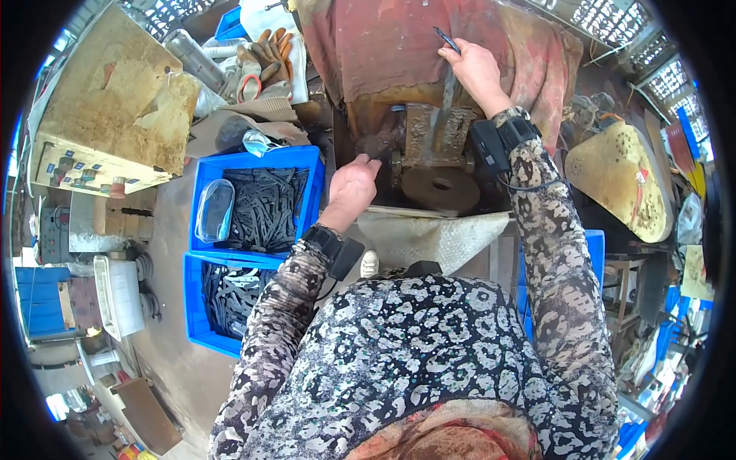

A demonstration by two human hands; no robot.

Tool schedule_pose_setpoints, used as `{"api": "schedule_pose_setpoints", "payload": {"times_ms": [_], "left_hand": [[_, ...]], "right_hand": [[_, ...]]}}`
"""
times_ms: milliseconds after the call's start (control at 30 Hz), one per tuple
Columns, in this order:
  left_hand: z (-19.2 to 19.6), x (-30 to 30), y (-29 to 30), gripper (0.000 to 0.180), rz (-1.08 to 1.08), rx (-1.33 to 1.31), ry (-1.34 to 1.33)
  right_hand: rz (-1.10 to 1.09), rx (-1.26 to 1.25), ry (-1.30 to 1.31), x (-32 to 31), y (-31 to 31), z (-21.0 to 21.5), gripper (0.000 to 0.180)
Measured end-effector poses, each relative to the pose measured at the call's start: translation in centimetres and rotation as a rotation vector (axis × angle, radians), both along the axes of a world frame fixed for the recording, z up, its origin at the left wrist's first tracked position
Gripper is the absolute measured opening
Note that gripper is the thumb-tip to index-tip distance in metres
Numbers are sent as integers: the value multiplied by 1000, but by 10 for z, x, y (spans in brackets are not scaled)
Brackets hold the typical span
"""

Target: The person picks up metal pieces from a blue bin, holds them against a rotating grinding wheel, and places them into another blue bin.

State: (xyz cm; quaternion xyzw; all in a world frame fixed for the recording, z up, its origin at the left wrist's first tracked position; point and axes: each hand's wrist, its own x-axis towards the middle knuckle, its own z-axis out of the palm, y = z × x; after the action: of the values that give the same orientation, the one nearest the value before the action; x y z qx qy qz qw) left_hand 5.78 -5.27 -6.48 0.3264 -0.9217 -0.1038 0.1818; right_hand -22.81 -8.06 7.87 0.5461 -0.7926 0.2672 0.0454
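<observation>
Raised over the red cloth (391, 54), my right hand (477, 70) is closed on a thin dark strip (447, 40), whose tip points up and to the left. My left hand (354, 186) is lower, by the left edge of the machine's wet trough, with its fingers curled together. Whatever those fingers hold, if anything, cannot be made out. Between the hands and closer to me lies a round grinding wheel (437, 201) with a hole in its middle. Behind it stands a wet, rusty metal plate (424, 134), with what looks like water running down.
Two blue crates (316, 180) at my left hold many dark strips (268, 207); a clear plastic tub (215, 211) sits in the farther one. Gloves (272, 57) lie at the far left, near a wooden box (107, 84). A stained board (619, 180) stands at the right.
</observation>
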Motion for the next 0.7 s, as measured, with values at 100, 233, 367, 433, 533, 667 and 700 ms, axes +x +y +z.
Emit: {"api": "schedule_pose_setpoints", "payload": {"times_ms": [100, 233, 367, 433, 533, 667, 700], "left_hand": [[-5, -3, -4, 26, -22, -2, 27], [-8, -5, -9, 26, -47, 20, 105], [-5, -11, -23, 26, 2, 129, 373], [-2, -17, -34, 30, 7, 28, 415], [2, -39, -41, 32, -40, 75, 364], [-4, -58, -48, 32, -122, -34, 231], [-10, -61, -49, 30, -133, -75, 170]], "right_hand": [[-27, 8, -11, -2, -2, -2, 31], [-68, 26, -33, 0, 18, 2, 36], [103, -117, -112, 16, 64, 0, 37], [185, -186, -211, 42, 99, 0, 28], [181, -167, -325, 67, 156, -12, 22], [242, -181, -321, 100, 214, -31, 21], [287, -196, -268, 104, 224, -38, 20]]}}
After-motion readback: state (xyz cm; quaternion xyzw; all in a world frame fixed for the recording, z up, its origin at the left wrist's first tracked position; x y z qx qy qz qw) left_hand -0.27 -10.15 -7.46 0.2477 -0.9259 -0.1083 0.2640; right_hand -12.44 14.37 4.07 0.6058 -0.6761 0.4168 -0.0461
